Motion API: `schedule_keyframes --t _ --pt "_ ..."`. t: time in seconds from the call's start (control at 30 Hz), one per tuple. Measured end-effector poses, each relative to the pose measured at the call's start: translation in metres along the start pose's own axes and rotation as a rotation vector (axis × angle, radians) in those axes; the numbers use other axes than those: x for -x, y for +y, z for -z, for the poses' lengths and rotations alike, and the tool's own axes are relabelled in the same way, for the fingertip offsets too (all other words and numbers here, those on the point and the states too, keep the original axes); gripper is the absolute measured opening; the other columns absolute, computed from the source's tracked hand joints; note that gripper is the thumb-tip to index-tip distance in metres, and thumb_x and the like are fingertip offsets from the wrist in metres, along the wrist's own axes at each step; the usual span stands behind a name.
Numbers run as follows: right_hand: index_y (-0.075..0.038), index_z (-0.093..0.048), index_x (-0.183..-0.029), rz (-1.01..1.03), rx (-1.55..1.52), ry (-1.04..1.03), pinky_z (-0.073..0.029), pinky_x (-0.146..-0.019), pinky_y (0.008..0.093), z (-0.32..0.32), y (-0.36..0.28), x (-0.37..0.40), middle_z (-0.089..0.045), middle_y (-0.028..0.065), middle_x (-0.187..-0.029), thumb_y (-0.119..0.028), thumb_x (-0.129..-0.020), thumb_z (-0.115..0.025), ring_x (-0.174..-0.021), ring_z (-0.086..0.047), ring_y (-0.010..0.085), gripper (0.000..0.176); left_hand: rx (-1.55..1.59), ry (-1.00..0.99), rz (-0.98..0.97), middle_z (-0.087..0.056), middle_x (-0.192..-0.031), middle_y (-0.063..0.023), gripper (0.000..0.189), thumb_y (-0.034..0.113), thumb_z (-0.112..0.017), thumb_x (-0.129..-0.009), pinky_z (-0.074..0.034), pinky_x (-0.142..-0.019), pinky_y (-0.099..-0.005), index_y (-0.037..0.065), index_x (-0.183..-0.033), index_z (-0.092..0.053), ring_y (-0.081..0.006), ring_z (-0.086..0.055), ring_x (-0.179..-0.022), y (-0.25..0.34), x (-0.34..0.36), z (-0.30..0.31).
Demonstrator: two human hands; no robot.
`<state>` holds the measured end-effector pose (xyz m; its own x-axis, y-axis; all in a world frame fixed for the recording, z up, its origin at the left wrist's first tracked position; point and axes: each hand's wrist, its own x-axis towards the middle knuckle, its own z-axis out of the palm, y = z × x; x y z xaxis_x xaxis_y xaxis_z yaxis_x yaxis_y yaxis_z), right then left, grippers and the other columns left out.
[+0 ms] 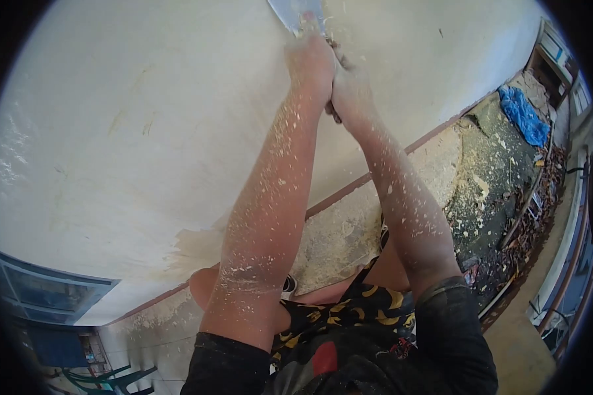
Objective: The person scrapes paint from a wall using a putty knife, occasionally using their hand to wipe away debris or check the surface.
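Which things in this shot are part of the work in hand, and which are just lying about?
In hand:
- scraper, gripped by the left hand and the right hand
- pale wall, which the blade lies against
- pale scrapings on the floor below

Lying about:
- blue sheet
- leaf litter
- green chairs

Left hand (311,62) touching right hand (351,89), both on scraper (296,12) against wall (145,118). Floor (487,178) right of wall, tarp (524,115) on it. Window (43,289) lower left.
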<state>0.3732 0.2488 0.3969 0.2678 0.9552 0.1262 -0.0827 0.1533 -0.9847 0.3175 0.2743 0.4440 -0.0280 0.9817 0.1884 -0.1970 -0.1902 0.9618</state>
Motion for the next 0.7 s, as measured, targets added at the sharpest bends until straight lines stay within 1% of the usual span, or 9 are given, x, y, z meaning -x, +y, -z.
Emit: schedule_keyframes --t 0.03,0.1,0.13,0.23,0.37,0.5,0.53,0.6,0.7 --pt "-0.007 -0.058 -0.111 0.067 -0.076 -0.019 -0.027 -0.029 0.0237 -0.002 -0.013 -0.006 -0.045 -0.0001 -0.047 -0.047 -0.092 -0.040 -0.033 -0.039 0.0084 0.047 0.006 -0.002 0.018 -0.049 -0.050 -0.0091 0.055 0.043 -0.041 -0.093 -0.041 -0.047 -0.0329 -0.001 -0.060 -0.050 -0.0182 -0.050 -0.044 -0.006 0.002 0.001" --pt "-0.010 -0.055 -0.119 -0.007 -0.065 -0.016 -0.030 -0.032 0.0249 0.001 0.013 0.016 -0.046 0.0007 -0.047 -0.046 -0.091 -0.044 -0.034 -0.040 0.0090 0.047 -0.069 0.070 0.018 -0.049 -0.049 -0.0084 0.056 0.043 -0.040 -0.093 -0.041 -0.046 -0.0329 -0.001 -0.060 -0.050 -0.0183 -0.050 -0.044 -0.009 0.003 0.002" --pt "-0.013 -0.053 -0.126 -0.059 -0.066 -0.019 -0.032 -0.035 0.0261 0.002 0.033 0.027 -0.047 0.0016 -0.047 -0.045 -0.089 -0.047 -0.035 -0.041 0.0096 0.049 -0.058 0.008 0.096 -0.050 -0.056 -0.0057 0.057 0.052 -0.037 -0.091 -0.042 -0.050 -0.0305 0.002 -0.068 -0.051 -0.0159 -0.050 -0.051 -0.036 0.022 0.014" --pt "-0.014 -0.056 -0.122 -0.221 0.002 0.053 -0.033 -0.035 0.0259 0.004 0.136 0.074 -0.053 0.0020 -0.054 -0.044 -0.091 -0.046 -0.036 -0.041 0.0093 0.044 -0.247 0.108 0.264 -0.050 -0.057 -0.0064 0.053 0.048 -0.041 -0.092 -0.041 -0.049 -0.0310 0.001 -0.068 -0.050 -0.0157 -0.048 -0.047 -0.175 0.060 0.060" --pt "-0.005 -0.060 -0.105 -0.346 -0.083 -0.018 -0.032 -0.032 0.0247 0.011 0.121 0.079 -0.050 0.0010 -0.051 -0.041 -0.093 -0.045 -0.034 -0.040 0.0091 0.041 0.014 0.044 0.459 -0.053 -0.063 -0.0070 0.052 0.046 -0.041 -0.092 -0.044 -0.053 -0.0305 0.000 -0.072 -0.054 -0.0167 -0.053 -0.054 -0.142 0.059 0.053" --pt "-0.003 -0.057 -0.082 0.075 -0.147 0.014 -0.030 -0.031 0.0242 0.001 0.044 0.057 -0.046 0.0003 -0.047 -0.044 -0.092 -0.046 -0.032 -0.040 0.0094 0.045 -0.124 -0.096 0.045 -0.062 -0.073 -0.0103 0.050 0.042 -0.038 -0.095 -0.048 -0.066 -0.0274 -0.004 -0.089 -0.059 -0.0184 -0.061 -0.067 -0.053 0.059 0.040" --pt "-0.003 -0.056 -0.071 0.032 -0.129 -0.011 -0.030 -0.032 0.0250 -0.002 0.034 0.046 -0.046 0.0005 -0.048 -0.047 -0.091 -0.046 -0.033 -0.041 0.0093 0.050 0.083 -0.173 0.006 -0.063 -0.079 -0.0091 0.049 0.039 -0.037 -0.096 -0.048 -0.064 -0.0280 -0.004 -0.091 -0.059 -0.0160 -0.060 -0.067 -0.050 0.052 0.040" --pt "-0.004 -0.053 -0.086 -0.048 -0.021 -0.129 -0.033 -0.032 0.0226 -0.001 0.004 0.044 -0.044 0.0000 -0.048 -0.049 -0.092 -0.041 -0.035 -0.041 0.0095 0.047 0.028 -0.189 -0.069 -0.063 -0.091 -0.0085 0.046 0.038 -0.037 -0.096 -0.047 -0.075 -0.0278 -0.001 -0.108 -0.057 -0.0136 -0.060 -0.083 -0.009 0.075 0.052" --pt "-0.006 -0.050 -0.076 0.036 -0.184 -0.194 -0.034 -0.034 0.0248 -0.002 0.008 0.064 -0.043 0.0002 -0.049 -0.051 -0.090 -0.045 -0.035 -0.042 0.0109 0.048 0.032 -0.382 -0.158 -0.052 -0.119 -0.0085 0.048 0.027 -0.039 -0.097 -0.043 -0.087 -0.0294 0.004 -0.138 -0.032 -0.0153 -0.051 -0.105 -0.027 0.104 0.104"
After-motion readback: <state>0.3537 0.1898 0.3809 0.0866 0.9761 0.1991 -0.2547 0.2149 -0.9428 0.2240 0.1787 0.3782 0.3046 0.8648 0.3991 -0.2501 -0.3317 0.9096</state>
